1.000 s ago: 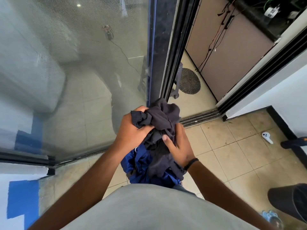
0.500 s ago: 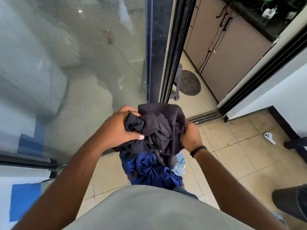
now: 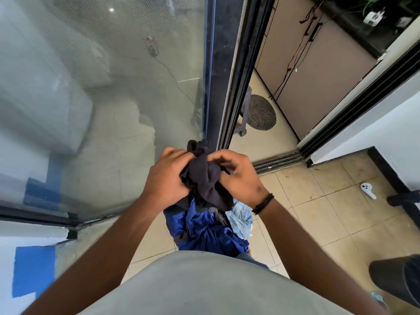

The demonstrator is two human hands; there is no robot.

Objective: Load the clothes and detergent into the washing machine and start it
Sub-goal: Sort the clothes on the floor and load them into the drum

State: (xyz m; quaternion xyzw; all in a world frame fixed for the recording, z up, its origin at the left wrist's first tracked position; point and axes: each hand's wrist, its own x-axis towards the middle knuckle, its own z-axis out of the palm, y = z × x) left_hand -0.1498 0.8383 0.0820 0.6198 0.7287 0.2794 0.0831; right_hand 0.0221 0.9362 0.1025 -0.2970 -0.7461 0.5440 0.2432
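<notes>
- Dark charcoal cloth garment, bunched into a wad and held at chest height in front of the person; judged soft, light and limp, not fragile, likely to trail loose ends.
- Left hand: grip curled round the wad's left side.
- Right hand: grip curled on the wad's right side, fingers blurred.
- Blue garment and pale patterned cloth hang just below the wad; whether they are gripped too cannot be told. Best hold, by judgement: gather the whole bundle from beneath so nothing drops.
- Washing machine: not in view.
- Glass sliding door directly ahead, dark frame beside it.
- Tiled floor: white handheld controller, round mat beyond the door track.
</notes>
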